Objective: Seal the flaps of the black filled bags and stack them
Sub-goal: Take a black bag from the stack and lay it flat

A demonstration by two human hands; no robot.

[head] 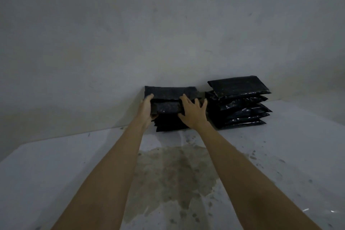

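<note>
Far on the pale surface (280,155), a finished stack (240,102) stands right; the left hand (147,107) grips and the right hand (192,113), fingers spread, presses a black bag (168,107) onto a second pile (169,125), with no unsealed bags visible.

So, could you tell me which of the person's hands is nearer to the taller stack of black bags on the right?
Right. The right hand lies on the held bag, fingers reaching toward the taller stack without touching it. The left hand grips the bag's far end.

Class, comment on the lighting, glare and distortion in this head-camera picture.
Head view: dim, flat light; the black bags in the right stack show small glints of glare; the left stack merges into shadow; wide-angle lens bends the table edge; both hands look slightly soft.
</note>
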